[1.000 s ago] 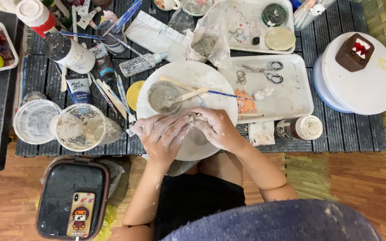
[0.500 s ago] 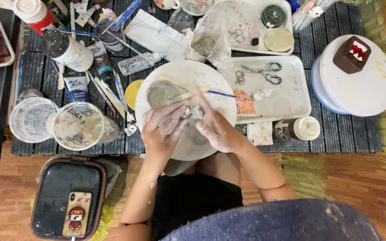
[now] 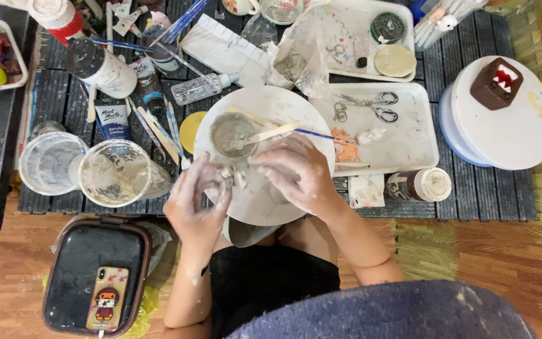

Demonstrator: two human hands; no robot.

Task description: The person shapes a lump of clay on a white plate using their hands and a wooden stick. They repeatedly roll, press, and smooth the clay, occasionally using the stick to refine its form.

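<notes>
At the middle of the frame, over the round white plate [image 3: 296, 110] with its grey slip puddle [image 3: 232, 133] and wooden stick [image 3: 270, 132], my left hand [image 3: 197, 202] and right hand [image 3: 296, 172] both pinch a small grey clay lump [image 3: 238, 176] between curled, clay-smeared fingertips.

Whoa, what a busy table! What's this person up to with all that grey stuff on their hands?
A person seated at a low dark slatted table is pinching a small lump of pale grey clay between both hands over a round white plate. The left hand and right hand, both smeared with clay, meet on the lump. A small bowl of grey paste with a flat wooden stick sits on the plate. Silver scissors lie on a white tray beside it.
</notes>
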